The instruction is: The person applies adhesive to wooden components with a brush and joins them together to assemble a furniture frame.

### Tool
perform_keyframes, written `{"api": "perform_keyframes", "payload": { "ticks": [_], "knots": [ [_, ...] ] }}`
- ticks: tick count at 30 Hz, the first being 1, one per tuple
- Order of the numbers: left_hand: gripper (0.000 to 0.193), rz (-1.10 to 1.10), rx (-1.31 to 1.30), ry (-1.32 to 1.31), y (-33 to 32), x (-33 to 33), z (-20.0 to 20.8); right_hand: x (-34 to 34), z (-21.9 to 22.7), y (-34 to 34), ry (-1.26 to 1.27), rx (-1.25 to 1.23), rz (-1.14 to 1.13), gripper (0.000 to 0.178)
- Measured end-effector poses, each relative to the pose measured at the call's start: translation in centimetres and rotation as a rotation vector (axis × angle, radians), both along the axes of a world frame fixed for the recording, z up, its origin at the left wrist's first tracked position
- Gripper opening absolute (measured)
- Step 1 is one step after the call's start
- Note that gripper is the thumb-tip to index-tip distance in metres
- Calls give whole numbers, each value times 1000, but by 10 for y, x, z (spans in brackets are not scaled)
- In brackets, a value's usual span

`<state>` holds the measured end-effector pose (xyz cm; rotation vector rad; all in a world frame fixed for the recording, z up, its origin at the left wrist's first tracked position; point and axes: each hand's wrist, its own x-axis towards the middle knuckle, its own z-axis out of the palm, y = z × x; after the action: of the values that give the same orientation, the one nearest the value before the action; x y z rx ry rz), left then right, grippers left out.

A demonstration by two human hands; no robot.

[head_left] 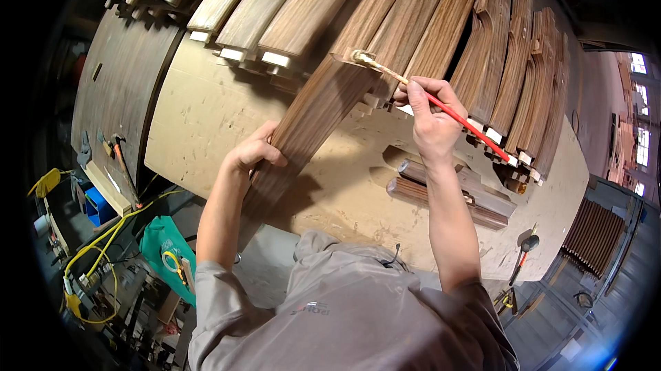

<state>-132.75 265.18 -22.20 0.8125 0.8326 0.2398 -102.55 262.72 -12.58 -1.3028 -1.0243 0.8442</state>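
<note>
My left hand [257, 151] is closed round the edge of a long, dark brown wooden board [318, 108], which slants from near my body up to a row of curved wooden pieces [323, 2]. In my right hand [435, 115] is a slim brush with a red handle [458, 117], gripped between thumb and fingers. Its pale, coated tip lies at the board's far end, by the front end of one curved piece; whether it touches the board or that piece I cannot tell.
Short wooden pieces [447, 195] lie on the tan worktop [206, 109] beneath my right forearm. More shaped wooden parts [513, 68] stand at the right. At the left are a hammer [125, 164], a yellow cable [103, 240] and a green bag [165, 254]. A dark round-headed tool [529, 243] rests near the right edge.
</note>
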Motion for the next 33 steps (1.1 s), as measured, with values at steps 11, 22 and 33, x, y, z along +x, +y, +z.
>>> {"api": "perform_keyframes", "payload": {
  "ticks": [11, 22, 33],
  "knots": [
    [58, -35, 115, 167, -45, 14, 34, 139, 49, -215, -314, 159, -687, 11],
    [89, -353, 951, 689, -170, 145, 152, 418, -76, -322, -236, -275, -1027, 21],
    [77, -227, 900, 506, -173, 231, 278, 294, -31, -321, 157, -448, 252, 41]
  ]
}}
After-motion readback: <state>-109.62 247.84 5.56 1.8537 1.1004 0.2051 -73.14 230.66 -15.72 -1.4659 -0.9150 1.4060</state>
